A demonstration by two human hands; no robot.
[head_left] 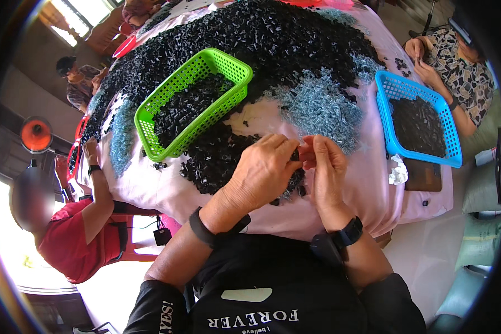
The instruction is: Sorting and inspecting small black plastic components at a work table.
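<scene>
My left hand [264,167] and my right hand [327,170] meet at the near side of the table, fingertips pinched together. Whatever lies between the fingers is too small and too covered to name; a pale bit shows there. Just beneath and left of them spreads a small heap of black plastic pieces [209,161]. Beyond my right hand lies a pile of clear bluish small pieces [320,106]. A green plastic basket [192,136], partly filled with black pieces, stands tilted beyond my left hand.
A huge mound of black pieces [295,39] covers the far table. On the right are a blue basket [453,150] of dark pieces, crumpled white tissue [398,170] and a dark flat object [424,177]. Other people sit at the left, far left and right. Pink cloth [367,192] covers the table.
</scene>
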